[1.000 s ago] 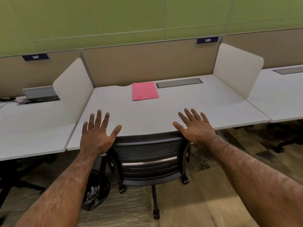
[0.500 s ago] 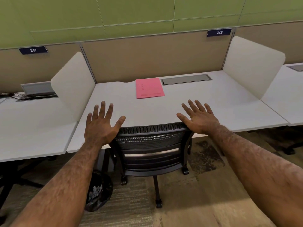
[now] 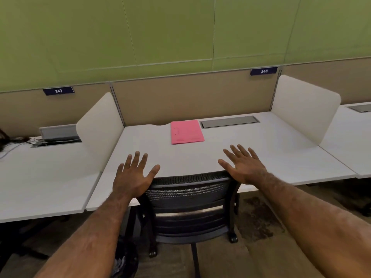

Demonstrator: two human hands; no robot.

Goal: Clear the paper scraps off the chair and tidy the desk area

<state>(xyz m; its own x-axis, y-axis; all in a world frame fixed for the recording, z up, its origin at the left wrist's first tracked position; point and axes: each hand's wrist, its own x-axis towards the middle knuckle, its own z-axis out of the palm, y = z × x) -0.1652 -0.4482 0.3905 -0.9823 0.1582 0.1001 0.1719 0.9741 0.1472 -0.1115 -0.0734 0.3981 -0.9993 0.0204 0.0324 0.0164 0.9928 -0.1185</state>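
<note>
A black mesh-backed chair point(image 3: 188, 199) is pushed under the white desk point(image 3: 200, 157), so its seat is hidden and no paper scraps show. My left hand point(image 3: 133, 176) is held out flat with fingers spread at the chair back's left corner. My right hand point(image 3: 244, 166) is spread the same way at the right corner. Neither holds anything. A pink folder point(image 3: 186, 131) lies flat near the back of the desk.
White side dividers point(image 3: 100, 125) point(image 3: 305, 107) bound the desk. A grey cable hatch point(image 3: 228, 121) lies beside the folder. A dark bin with crumpled paper point(image 3: 124, 261) stands on the floor left of the chair. Cables lie on the left neighbouring desk point(image 3: 20, 141).
The view has tilted upward and shifted, showing more green wall. Both hands keep their spread pose at the chair back's corners.
</note>
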